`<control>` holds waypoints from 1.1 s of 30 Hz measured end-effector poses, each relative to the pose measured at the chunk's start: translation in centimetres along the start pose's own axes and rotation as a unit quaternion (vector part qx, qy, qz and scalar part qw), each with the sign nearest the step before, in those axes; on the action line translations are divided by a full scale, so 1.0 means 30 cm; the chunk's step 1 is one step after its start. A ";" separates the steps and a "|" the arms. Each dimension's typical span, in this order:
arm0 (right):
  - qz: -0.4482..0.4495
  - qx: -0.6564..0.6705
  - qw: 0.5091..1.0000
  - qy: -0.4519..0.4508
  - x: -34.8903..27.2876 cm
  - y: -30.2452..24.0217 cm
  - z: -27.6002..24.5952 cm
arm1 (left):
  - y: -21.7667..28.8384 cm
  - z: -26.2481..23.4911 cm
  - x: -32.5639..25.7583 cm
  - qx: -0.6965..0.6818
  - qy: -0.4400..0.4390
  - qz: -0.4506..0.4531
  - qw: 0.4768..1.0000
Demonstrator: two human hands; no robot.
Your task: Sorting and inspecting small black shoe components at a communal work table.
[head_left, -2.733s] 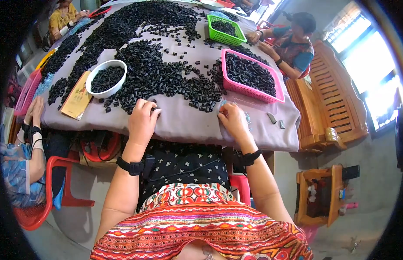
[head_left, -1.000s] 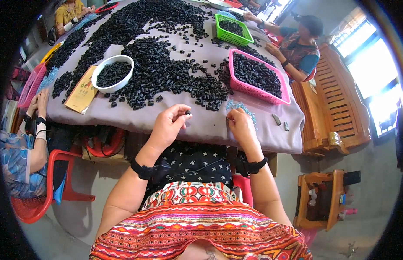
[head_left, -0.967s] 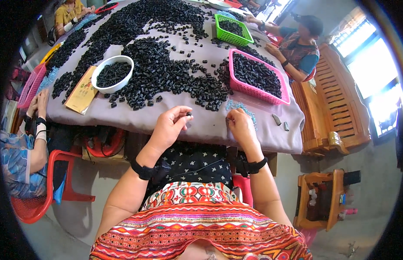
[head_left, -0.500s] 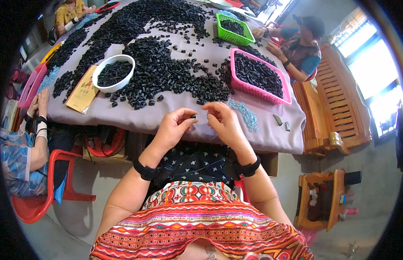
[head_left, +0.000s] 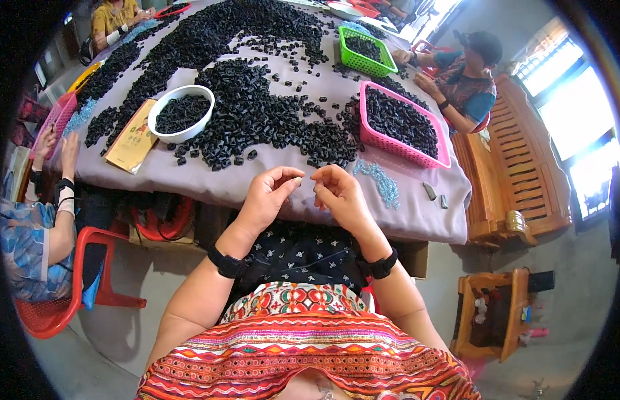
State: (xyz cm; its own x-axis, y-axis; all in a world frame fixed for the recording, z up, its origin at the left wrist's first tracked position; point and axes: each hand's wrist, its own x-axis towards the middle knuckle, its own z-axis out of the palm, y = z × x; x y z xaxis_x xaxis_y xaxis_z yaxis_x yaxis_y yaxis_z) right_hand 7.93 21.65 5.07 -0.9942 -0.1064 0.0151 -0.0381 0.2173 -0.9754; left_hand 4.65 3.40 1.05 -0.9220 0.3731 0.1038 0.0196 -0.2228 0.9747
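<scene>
My left hand (head_left: 273,195) hovers at the table's near edge with thumb and forefinger pinched together; whatever sits between the tips is too small to make out. Facing it across a narrow gap, my right hand (head_left: 341,196) is also closed in a pinch, its fingertips hiding anything it may hold. Just beyond both hands spreads a large heap of small black cylindrical pieces (head_left: 257,127). Small clear bluish pieces (head_left: 379,182) lie in a loose strip beside my right hand. Two small dark greenish pieces, one of them a flat sliver (head_left: 429,191), rest farther right.
A pink basket (head_left: 407,158) and a green basket (head_left: 367,65) hold black pieces, as does a white bowl (head_left: 181,137) beside a yellow booklet (head_left: 132,145). Co-workers sit left, far left and right (head_left: 465,83). A red chair (head_left: 105,280) stands left, a wooden bench (head_left: 517,160) right.
The dark piece seen at my left fingertips half a second ago no longer shows clearly there. Both hands stay nearly in place; the view has shifted slightly. The left co-worker's hands have moved apart.
</scene>
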 end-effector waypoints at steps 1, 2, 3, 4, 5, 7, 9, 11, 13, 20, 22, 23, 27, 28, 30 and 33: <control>-0.001 0.001 1.000 0.000 0.002 -0.004 0.002 | -0.001 0.002 0.000 -0.007 0.006 -0.010 1.000; -0.002 0.021 1.000 0.003 0.004 -0.008 0.005 | -0.002 0.002 0.002 -0.015 0.013 -0.019 1.000; -0.003 0.042 0.999 0.005 0.004 -0.011 0.009 | -0.006 0.000 0.002 -0.015 0.013 -0.020 1.000; -0.003 0.042 0.999 0.005 0.003 -0.018 0.014 | -0.011 -0.002 0.004 -0.035 0.008 -0.022 0.999; -0.001 0.036 0.999 0.003 0.002 -0.025 0.020 | -0.015 -0.005 0.004 -0.055 0.003 -0.024 0.998; 0.000 0.029 1.000 0.001 0.005 -0.028 0.020 | -0.014 -0.006 0.003 -0.050 -0.019 -0.024 0.998; -0.009 0.022 1.000 -0.002 0.009 -0.020 0.017 | -0.012 -0.009 0.001 -0.045 -0.040 -0.025 0.998; -0.005 0.018 1.000 -0.010 0.009 -0.030 0.015 | -0.009 -0.014 0.002 -0.031 -0.058 -0.038 0.997; 0.001 0.014 1.000 -0.018 0.008 -0.035 0.007 | 0.029 -0.017 -0.004 -0.021 -0.075 -0.049 0.996; 0.045 0.075 0.985 -0.149 0.022 0.011 -0.057 | 0.030 -0.046 -0.009 -0.014 -0.216 -0.114 0.970; 0.061 0.087 0.981 -0.163 0.019 0.014 -0.069 | 0.040 -0.040 -0.015 -0.032 -0.236 -0.118 0.964; 0.078 0.109 0.973 -0.190 0.016 0.009 -0.075 | 0.045 -0.036 -0.017 -0.049 -0.257 -0.121 0.958; 0.089 0.159 0.960 -0.213 0.013 0.005 -0.083 | 0.049 -0.024 -0.022 -0.083 -0.257 -0.135 0.953; 0.089 0.159 0.960 -0.213 0.014 0.000 -0.082 | 0.050 -0.023 -0.022 -0.094 -0.249 -0.132 0.955; 0.109 0.150 0.960 -0.208 0.016 -0.015 -0.077 | 0.050 -0.021 -0.023 -0.104 -0.240 -0.128 0.957; 0.116 0.151 0.959 -0.209 0.023 -0.007 -0.074 | 0.039 -0.023 -0.021 -0.054 -0.233 -0.119 0.964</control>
State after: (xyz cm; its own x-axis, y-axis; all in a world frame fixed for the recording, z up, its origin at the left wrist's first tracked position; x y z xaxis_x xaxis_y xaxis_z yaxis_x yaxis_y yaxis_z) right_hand 7.03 23.67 5.77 -0.8425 -0.4828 -0.2389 0.2735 -0.0014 -0.9619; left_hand 4.99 2.30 1.99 -0.6204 0.7841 -0.0177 -0.2352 -0.1645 0.9579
